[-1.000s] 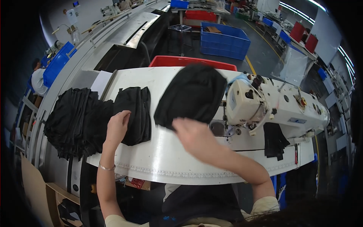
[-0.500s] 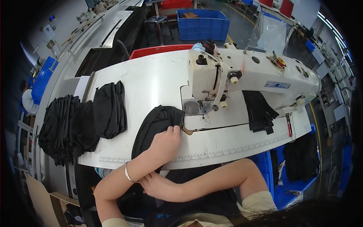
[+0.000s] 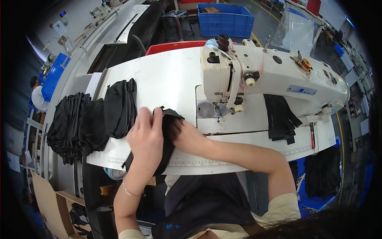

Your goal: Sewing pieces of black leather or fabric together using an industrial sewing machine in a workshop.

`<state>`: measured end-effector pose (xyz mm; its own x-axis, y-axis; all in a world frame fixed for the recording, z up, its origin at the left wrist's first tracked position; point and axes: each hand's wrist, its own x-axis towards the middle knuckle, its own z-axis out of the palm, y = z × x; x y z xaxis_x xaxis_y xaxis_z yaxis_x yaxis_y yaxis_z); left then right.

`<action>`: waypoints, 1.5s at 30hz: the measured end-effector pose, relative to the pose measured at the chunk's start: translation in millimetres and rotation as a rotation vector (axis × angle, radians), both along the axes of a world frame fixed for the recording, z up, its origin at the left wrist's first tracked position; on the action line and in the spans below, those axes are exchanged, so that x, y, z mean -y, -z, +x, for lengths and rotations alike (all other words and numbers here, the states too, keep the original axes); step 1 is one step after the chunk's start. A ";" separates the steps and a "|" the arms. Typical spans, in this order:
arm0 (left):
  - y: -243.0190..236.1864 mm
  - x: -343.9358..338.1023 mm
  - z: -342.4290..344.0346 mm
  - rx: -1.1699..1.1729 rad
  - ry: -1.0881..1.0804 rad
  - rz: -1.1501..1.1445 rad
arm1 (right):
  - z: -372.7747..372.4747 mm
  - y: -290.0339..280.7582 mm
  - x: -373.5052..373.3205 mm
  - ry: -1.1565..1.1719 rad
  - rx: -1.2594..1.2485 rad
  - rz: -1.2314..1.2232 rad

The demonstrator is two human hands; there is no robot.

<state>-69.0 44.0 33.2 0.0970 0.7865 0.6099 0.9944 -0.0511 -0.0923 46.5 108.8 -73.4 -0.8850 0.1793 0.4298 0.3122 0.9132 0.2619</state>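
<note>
A piece of black fabric (image 3: 165,153) hangs partly lifted and folded at the front of the white table, left of the sewing machine (image 3: 238,75). My left hand (image 3: 146,135), a bracelet on its wrist, is closed on the fabric's upper edge. Against the inner side of the fold is my right hand (image 3: 188,137), its curled fingers gripping the cloth and partly hidden by it. The needle area, with its metal plate (image 3: 207,109), lies to the right of both hands, apart from the fabric.
Stacked black fabric pieces (image 3: 67,127) cover the table's left end, with another bunch (image 3: 120,107) beside them. Black strips (image 3: 280,119) lie under the machine arm. A printed ruler (image 3: 207,164) runs along the front edge. Behind the table stand a red bin (image 3: 171,47) and a blue crate (image 3: 225,24).
The fabric has moved left from beside the needle plate and been lifted. My left hand has shifted left; my right hand has risen from beside my left wrist to the fabric. The view shifted slightly.
</note>
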 end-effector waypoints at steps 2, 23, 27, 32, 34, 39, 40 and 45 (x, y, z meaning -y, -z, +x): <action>8.3 -40.6 7.2 -0.172 0.195 0.257 | -3.5 10.5 14.4 -0.134 -0.105 -0.747; 112.6 -138.6 -23.5 0.206 0.650 -0.361 | 126.2 -0.6 -24.8 -0.160 -0.127 -0.514; 114.9 -135.3 -25.0 0.245 0.608 -0.433 | 120.9 6.7 -29.5 -0.164 -0.154 -0.533; 114.2 -145.0 -17.6 0.297 0.579 -0.486 | 125.1 -4.6 -30.2 -0.144 -0.100 -0.493; 115.1 -148.7 -12.2 0.319 0.572 -0.506 | 123.7 4.9 -29.1 -0.151 -0.137 -0.502; 102.7 -158.4 -65.3 0.353 0.529 -0.531 | 128.2 -9.0 -22.1 -0.266 -0.331 -0.505; 105.4 -161.0 -84.9 0.371 0.541 -0.536 | 129.0 -9.5 -22.1 -0.249 -0.320 -0.501; 116.3 -145.0 -61.7 0.450 0.597 -0.540 | 132.2 -6.2 -8.2 -0.287 -0.305 -0.644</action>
<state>-130.7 189.1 -83.1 0.4208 0.8712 0.2529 0.7255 -0.4906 0.4826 178.7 117.0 -67.2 -0.7939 0.2580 0.5505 0.0127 0.9124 -0.4092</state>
